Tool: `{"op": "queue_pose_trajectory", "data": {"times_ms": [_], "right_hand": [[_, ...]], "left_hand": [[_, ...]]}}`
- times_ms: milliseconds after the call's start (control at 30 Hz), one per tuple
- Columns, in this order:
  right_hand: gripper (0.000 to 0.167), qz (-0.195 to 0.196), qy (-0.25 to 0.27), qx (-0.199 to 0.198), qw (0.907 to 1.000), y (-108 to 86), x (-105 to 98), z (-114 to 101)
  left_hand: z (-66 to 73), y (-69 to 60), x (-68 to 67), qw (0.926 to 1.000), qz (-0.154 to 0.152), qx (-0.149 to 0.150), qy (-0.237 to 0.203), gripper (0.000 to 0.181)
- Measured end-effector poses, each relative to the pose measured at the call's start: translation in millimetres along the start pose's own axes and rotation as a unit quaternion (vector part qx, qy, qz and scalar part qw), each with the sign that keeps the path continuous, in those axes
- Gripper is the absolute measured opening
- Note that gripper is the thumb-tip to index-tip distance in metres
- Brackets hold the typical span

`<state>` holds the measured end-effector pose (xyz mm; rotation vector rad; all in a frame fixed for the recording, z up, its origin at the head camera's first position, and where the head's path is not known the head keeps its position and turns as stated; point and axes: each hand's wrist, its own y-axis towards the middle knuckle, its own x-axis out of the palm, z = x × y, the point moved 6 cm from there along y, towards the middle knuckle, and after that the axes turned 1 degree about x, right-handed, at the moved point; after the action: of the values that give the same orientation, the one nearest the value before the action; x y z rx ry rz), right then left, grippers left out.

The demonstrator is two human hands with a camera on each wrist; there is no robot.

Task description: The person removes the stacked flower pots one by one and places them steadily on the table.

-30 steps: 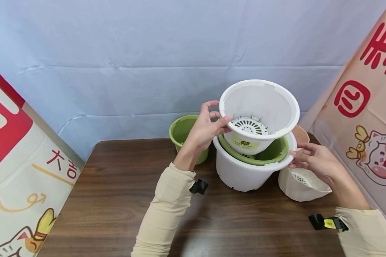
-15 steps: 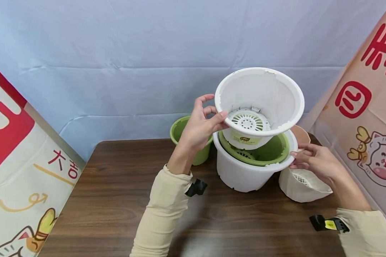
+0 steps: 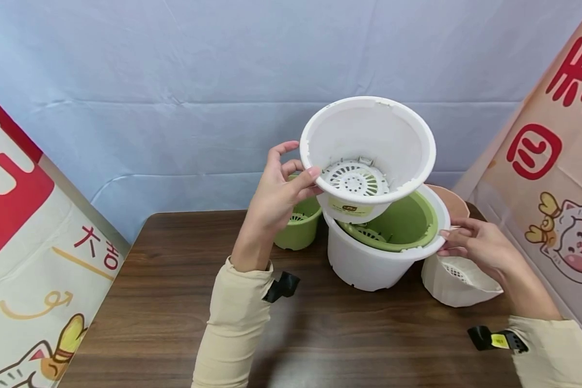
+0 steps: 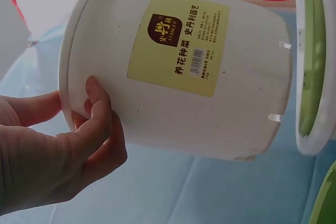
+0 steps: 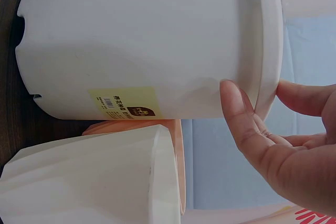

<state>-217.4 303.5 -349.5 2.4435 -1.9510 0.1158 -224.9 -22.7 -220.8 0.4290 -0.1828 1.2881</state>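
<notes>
We looked down on a brown wooden table [image 3: 174, 302], where a large white pot [image 3: 368, 267] stood upright, a green pot [image 3: 414, 218] nested inside it; every place given here is measured from that large white pot.

Above it and a little to its left, we saw a lifted white pot [image 3: 368, 134], tilted so that its mouth faced us and its slotted base showed within. The person's left hand [image 3: 278, 191] gripped the left side of this pot's rim, pinching it between thumb and fingers. From the left wrist we could make out a gap between its base and the large white pot's rim, and a yellow-green label [image 4: 178, 45] with a dark logo on its wall.

The right hand [image 3: 482, 245] pinched the right edge of the large white pot's rim; from the right wrist we saw one digit lying against the outer wall, just under the lip.

Left of the large white pot, and slightly behind, sat a small green pot [image 3: 296, 234], partly hidden by the left hand. To the right was a cream pot [image 3: 458, 285] with an uneven rim, and behind that a peach pot [image 3: 451, 202], mostly covered. A pale blue cloth [image 3: 199, 134] hung behind them all.
</notes>
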Motion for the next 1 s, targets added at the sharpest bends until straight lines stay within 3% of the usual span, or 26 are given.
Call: {"op": "queue_pose_trajectory", "data": {"times_ms": [433, 800, 1000], "right_hand": [[0.018, 0.008, -0.006, 0.010, 0.9999, -0.1, -1, -1], [0.012, 0.007, -0.005, 0.000, 1.0000, 0.1, 0, 0], [0.010, 0.004, 0.008, -0.001, 1.0000, 0.5, 0, -1]], "left_hand": [[17.3, -14.1, -29.1, 0.9988, 0.033, 0.031, 0.021, 0.053], [26.1, -24.5, -54.9, 0.9949, 0.081, 0.052, 0.032, 0.055], [27.0, -28.9, -70.8, 0.9933, 0.101, 0.047, 0.028, 0.053]]}}
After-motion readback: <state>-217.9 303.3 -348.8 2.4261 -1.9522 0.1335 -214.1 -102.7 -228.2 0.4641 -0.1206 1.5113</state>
